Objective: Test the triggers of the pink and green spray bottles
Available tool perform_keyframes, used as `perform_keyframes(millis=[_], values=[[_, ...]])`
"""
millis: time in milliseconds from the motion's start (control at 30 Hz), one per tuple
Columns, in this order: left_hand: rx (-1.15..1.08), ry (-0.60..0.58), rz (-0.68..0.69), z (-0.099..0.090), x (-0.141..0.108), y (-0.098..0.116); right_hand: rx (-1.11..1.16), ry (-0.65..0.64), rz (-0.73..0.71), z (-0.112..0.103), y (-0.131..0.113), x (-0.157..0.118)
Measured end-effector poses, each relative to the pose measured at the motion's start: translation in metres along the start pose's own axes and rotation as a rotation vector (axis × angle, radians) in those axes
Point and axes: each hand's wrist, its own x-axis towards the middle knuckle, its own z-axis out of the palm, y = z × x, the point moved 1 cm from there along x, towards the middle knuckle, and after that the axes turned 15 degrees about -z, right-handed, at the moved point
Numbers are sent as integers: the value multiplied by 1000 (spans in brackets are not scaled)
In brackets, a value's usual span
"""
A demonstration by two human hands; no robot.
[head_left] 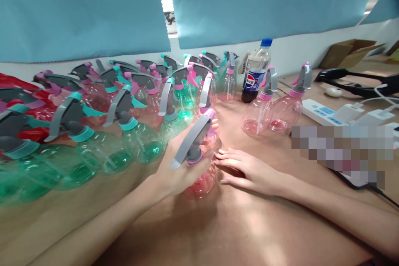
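Observation:
My left hand (176, 166) is wrapped around the upper part of a pink spray bottle (200, 187), just under its grey trigger head. The bottle stands upright on the table, its pink body partly hidden by my thumb and palm. Right behind it is another pink spray bottle (205, 95), mostly covered by my left hand; I cannot tell whether my far fingers touch it. My right hand (246, 170) lies low over the table with fingers stretched toward the held bottle, holding nothing. Its fingertips are very close to my left thumb and the bottle; contact is unclear.
Several green spray bottles (145, 141) and pink ones fill the left and back. Two pink spray bottles (257, 114) stand right of centre, before a cola bottle (257, 70). A power strip (322, 112), black glasses-like device (358, 83) and cardboard box (349, 53) lie right.

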Motion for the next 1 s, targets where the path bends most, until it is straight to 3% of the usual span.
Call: perform_keyframes(millis=[200, 367, 533, 667, 833, 1000], values=[[13, 17, 6, 6, 4, -7, 134, 193, -1, -2, -1, -1], [51, 68, -4, 13, 3, 0, 104, 257, -53, -6, -9, 1], [-5, 91, 97, 36, 10, 8, 120, 364, 39, -12, -27, 2], [-110, 66, 195, 61, 21, 15, -2, 477, 123, -22, -41, 1], [-215, -62, 204, 80, 34, 31, -99, 485, 160, -39, -43, -5], [-159, -108, 206, 76, 34, 30, -69, 449, 182, -54, -28, -17]])
